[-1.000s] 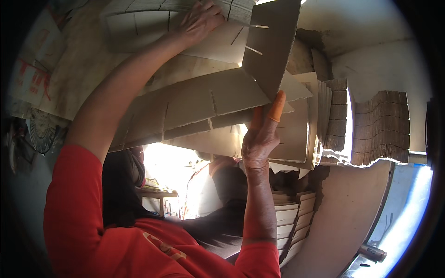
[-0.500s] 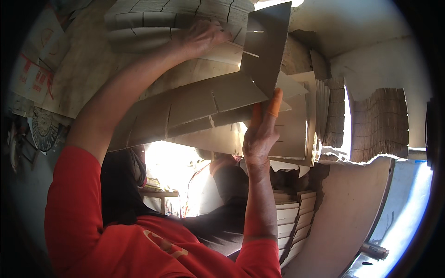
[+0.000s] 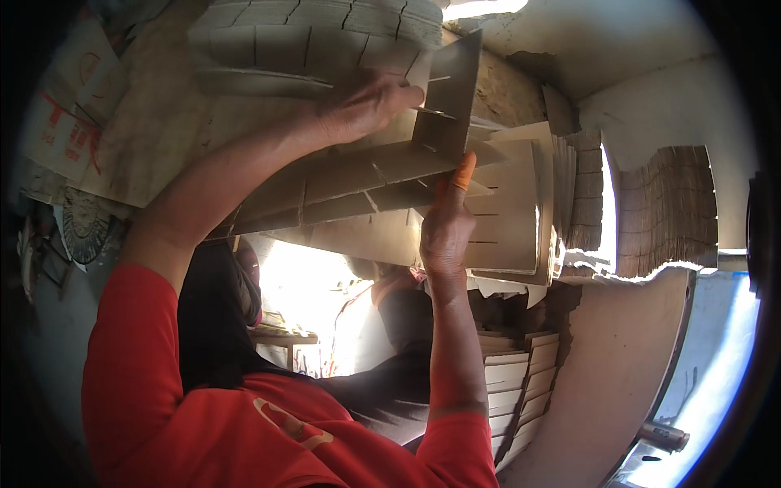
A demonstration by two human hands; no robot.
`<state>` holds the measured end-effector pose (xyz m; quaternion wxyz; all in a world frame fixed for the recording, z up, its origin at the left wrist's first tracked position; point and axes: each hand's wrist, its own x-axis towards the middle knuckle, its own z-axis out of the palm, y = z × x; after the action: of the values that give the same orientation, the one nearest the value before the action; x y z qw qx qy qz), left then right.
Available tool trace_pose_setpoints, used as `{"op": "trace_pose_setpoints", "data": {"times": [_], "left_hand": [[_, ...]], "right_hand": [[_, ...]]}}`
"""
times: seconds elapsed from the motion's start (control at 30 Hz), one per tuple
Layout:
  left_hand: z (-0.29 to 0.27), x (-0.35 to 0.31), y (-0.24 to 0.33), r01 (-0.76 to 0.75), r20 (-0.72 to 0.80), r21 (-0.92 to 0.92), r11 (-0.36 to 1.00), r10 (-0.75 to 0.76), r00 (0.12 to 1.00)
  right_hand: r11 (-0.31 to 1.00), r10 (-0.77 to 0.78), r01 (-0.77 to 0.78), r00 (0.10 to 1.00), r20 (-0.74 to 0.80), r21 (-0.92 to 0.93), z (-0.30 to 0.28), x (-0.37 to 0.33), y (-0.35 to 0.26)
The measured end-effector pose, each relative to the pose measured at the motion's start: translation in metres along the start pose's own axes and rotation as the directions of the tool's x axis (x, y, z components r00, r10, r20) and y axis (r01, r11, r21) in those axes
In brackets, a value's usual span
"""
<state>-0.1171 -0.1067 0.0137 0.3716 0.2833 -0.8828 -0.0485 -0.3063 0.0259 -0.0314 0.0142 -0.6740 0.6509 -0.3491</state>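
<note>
My right hand (image 3: 447, 224), with an orange finger cot (image 3: 464, 172) on one finger, grips slotted cardboard divider strips from the near side. A short cardboard piece (image 3: 452, 73) stands up across the long cardboard strip (image 3: 333, 176), which runs off to the left under my left forearm. A second long strip lies just below it. My left hand (image 3: 366, 106) is closed at the far side of the short piece, its fingertips by a slot. It appears to pinch a strip there, mostly hidden by the hand.
A stack of slotted cardboard strips (image 3: 317, 45) lies at the far side of the wooden table (image 3: 154, 122). Larger cardboard sheets (image 3: 508, 211) are to the right, with bundled strips (image 3: 667, 211) beyond. More slotted pieces (image 3: 508, 382) stand below on the right.
My left hand has come nearer, from beside the stack to the short piece. The short piece and the long strips have shifted slightly; my right hand has moved a little left.
</note>
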Motion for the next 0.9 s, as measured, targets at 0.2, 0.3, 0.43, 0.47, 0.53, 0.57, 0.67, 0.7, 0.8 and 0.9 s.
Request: {"op": "trace_pose_setpoints", "data": {"times": [0.2, 0.3, 0.43, 0.47, 0.53, 0.57, 0.67, 0.7, 0.8, 0.9], "left_hand": [[-0.020, 0.003, -0.004, 0.297, 0.140, -0.351, 0.888, -0.264, 0.954], [-0.046, 0.032, -0.014, 0.409, 0.167, -0.153, 0.899, -0.385, 0.908], [-0.021, 0.047, -0.075, 0.374, 0.133, 0.323, 0.869, -0.433, 0.892], [-0.008, 0.044, -0.090, 0.335, 0.140, 0.445, 0.831, -0.434, 0.890], [0.014, 0.037, -0.109, 0.271, 0.049, 0.507, 0.818, -0.341, 0.939], [0.022, 0.035, -0.114, 0.238, 0.010, 0.537, 0.810, -0.288, 0.958], [0.042, 0.027, -0.127, 0.204, -0.038, 0.534, 0.820, -0.217, 0.975], [0.044, 0.025, -0.133, 0.177, -0.031, 0.521, 0.835, -0.189, 0.981], [0.046, 0.023, -0.144, 0.109, -0.027, 0.490, 0.865, -0.110, 0.994], [0.038, 0.021, -0.143, 0.066, -0.035, 0.468, 0.882, -0.056, 0.998]], "right_hand": [[0.999, -0.033, 0.035, 0.997, -0.071, 0.032, 0.008, -0.002, -0.002], [0.993, -0.028, 0.039, 0.995, -0.095, 0.110, 0.001, -0.005, -0.006], [0.988, -0.058, 0.071, 0.994, -0.094, 0.140, -0.007, -0.002, -0.019], [0.983, -0.056, 0.073, 0.993, -0.102, 0.167, -0.005, -0.001, -0.022], [0.979, -0.081, 0.099, 0.991, -0.110, 0.177, -0.006, 0.000, -0.023], [0.978, -0.087, 0.107, 0.989, -0.116, 0.180, -0.007, 0.001, -0.022], [0.981, -0.138, 0.156, 0.979, -0.153, 0.114, -0.007, 0.004, -0.019], [0.980, -0.151, 0.168, 0.976, -0.159, 0.104, -0.008, 0.006, -0.020], [0.975, -0.180, 0.197, 0.970, -0.162, 0.101, -0.009, 0.009, -0.023], [0.968, -0.190, 0.209, 0.972, -0.141, 0.138, -0.010, 0.008, -0.022]]}}
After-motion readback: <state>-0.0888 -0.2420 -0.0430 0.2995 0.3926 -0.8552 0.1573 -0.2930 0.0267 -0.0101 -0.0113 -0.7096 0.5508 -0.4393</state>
